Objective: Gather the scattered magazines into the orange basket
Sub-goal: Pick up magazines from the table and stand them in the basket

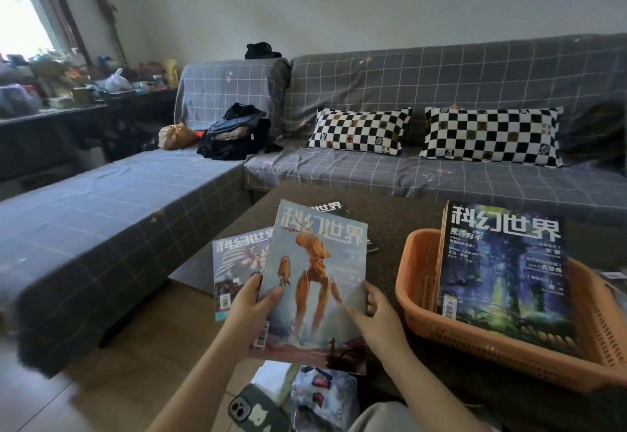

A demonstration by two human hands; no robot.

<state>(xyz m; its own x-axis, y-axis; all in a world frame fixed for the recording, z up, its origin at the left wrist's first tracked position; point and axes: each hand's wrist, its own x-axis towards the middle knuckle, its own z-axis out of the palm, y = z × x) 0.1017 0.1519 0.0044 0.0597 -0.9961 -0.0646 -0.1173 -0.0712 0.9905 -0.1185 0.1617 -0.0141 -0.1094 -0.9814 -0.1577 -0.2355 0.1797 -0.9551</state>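
I hold a pale blue magazine [315,282] with an orange long-legged figure on its cover, lifted above the dark table. My left hand [252,306] grips its left edge, thumb on the cover. My right hand [373,316] grips its right edge, fingers behind and thumb on the cover. The orange basket [417,282] stands to the right on the table, with several magazines leaning in it; the front one [502,272] has a dark blue-green cover. A grey-covered magazine [234,268] lies under the held one at the left, and a dark one [330,209] lies behind.
The dark table [390,214] sits in front of a grey checked L-shaped sofa [135,207] with two chequered cushions [359,131] and a pile of dark clothes [234,136]. A phone [251,409] and a patterned magazine [322,394] lie below my hands. A cluttered shelf stands at far left.
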